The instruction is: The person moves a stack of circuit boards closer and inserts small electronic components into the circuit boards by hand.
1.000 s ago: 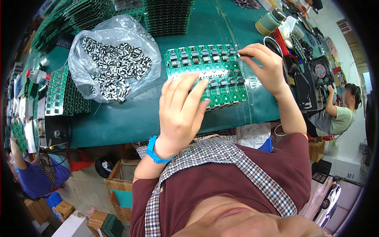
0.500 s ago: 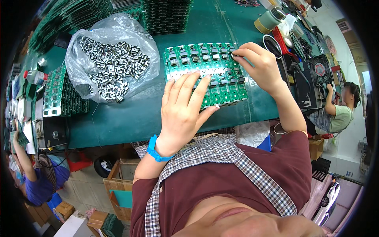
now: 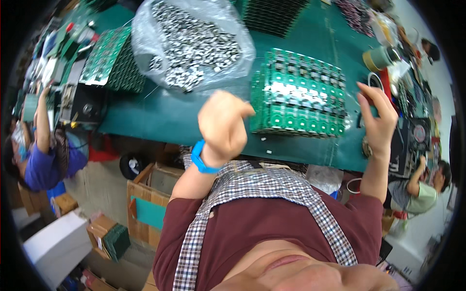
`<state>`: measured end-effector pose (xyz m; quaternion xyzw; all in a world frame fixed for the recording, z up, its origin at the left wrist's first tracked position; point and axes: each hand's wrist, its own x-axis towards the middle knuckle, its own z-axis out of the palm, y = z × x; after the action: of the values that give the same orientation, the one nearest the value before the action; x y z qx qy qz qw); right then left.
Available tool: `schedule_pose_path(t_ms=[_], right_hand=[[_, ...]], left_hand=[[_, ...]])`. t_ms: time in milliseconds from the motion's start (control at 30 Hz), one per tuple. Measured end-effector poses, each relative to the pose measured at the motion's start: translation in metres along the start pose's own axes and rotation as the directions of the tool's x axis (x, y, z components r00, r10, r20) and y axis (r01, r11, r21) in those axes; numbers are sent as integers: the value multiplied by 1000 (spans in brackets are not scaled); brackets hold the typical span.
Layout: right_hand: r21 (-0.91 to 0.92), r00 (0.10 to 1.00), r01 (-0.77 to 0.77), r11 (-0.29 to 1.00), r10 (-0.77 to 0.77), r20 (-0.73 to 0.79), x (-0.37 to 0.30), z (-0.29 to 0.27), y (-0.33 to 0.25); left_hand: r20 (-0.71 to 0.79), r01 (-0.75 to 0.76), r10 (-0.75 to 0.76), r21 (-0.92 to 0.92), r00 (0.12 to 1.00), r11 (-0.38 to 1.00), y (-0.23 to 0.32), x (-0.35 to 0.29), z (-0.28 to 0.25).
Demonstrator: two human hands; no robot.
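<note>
A stack of green circuit boards [image 3: 301,104] lies on the green table, its top board set with rows of small dark parts and glare across the middle. My left hand [image 3: 222,127], wearing a blue wristband [image 3: 200,157], is raised left of the stack, apart from it. It is smeared by motion and its fingers are turned out of sight. To the right of the stack my right hand [image 3: 381,119] hovers, thumb and fingers spread, with nothing seen between them. Behind my left hand sits a clear plastic bag [image 3: 144,36] full of small silvery-black components [image 3: 206,46].
More board stacks stand at the back [image 3: 274,17] and left [image 3: 114,60]. Two small white bits [image 3: 266,145] lie near the front edge. A green-and-yellow flask [image 3: 378,59] is at back right. Co-workers sit at left [image 3: 58,162] and right [image 3: 418,194].
Both hands have come off the top board: the left drew away leftward and its fingers left the surface, the right moved out to the right and spread. The whole view has shifted and turned.
</note>
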<state>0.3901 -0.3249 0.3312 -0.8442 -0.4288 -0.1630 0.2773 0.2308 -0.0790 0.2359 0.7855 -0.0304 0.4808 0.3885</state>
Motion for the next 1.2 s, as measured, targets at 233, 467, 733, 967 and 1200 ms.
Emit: schedule_pose_path(t_ms=[233, 467, 733, 967, 1200], right_hand=[[68, 998, 38, 997, -41, 44, -4, 2, -10], [109, 999, 33, 993, -35, 23, -14, 0, -22], [97, 997, 65, 993, -61, -45, -21, -4, -28], [125, 989, 106, 987, -92, -113, -36, -2, -45], [479, 991, 128, 869, -89, -102, -50, 58, -97]], left_hand=[[171, 127, -267, 567, 948, 814, -133, -15, -21], [263, 176, -438, 651, 860, 738, -158, 3, 8], [245, 308, -553, 622, 797, 720, -152, 5, 0], [224, 176, -324, 502, 919, 847, -152, -1, -21], [432, 634, -509, -697, 744, 335, 2, 6, -22]])
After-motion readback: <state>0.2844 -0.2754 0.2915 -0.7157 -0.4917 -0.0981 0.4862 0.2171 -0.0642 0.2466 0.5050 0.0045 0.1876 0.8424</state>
